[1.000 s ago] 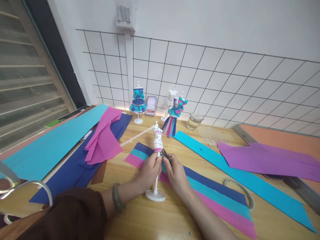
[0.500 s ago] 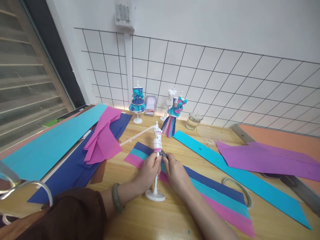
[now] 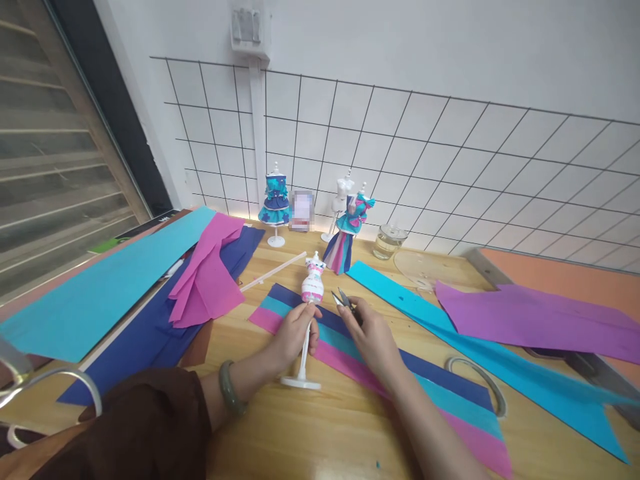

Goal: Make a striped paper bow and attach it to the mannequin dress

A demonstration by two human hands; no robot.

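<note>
My left hand [image 3: 296, 331] is closed around the thin stand of a small white dress form [image 3: 313, 277]. Bits of pink and other colour mark the torso, with a pink band at its hip. The form leans slightly and its round base [image 3: 301, 383] is near the tabletop; whether they touch I cannot tell. In my right hand [image 3: 373, 333] is a pair of small dark thread snips [image 3: 345, 300], blades apart, just to the right of the form. Beneath both hands lies a strip of crepe paper [image 3: 430, 383] in navy, light blue and pink bands.
Two dressed mini forms [image 3: 275, 203] [image 3: 354, 217] and a bare white one [image 3: 343, 190] stand at the back, beside a glass jar [image 3: 390, 241]. Coloured paper sheets [image 3: 125, 280] lie left, blue [image 3: 480, 353] and purple [image 3: 540, 317] ones right. A tape roll [image 3: 493, 383] and large scissors handles [image 3: 75, 380] are nearby.
My right hand has drawn the snips away from the form to the right, and their blades have spread. The dress form has turned and tilted in my left hand. The blue strip's right end has lifted.
</note>
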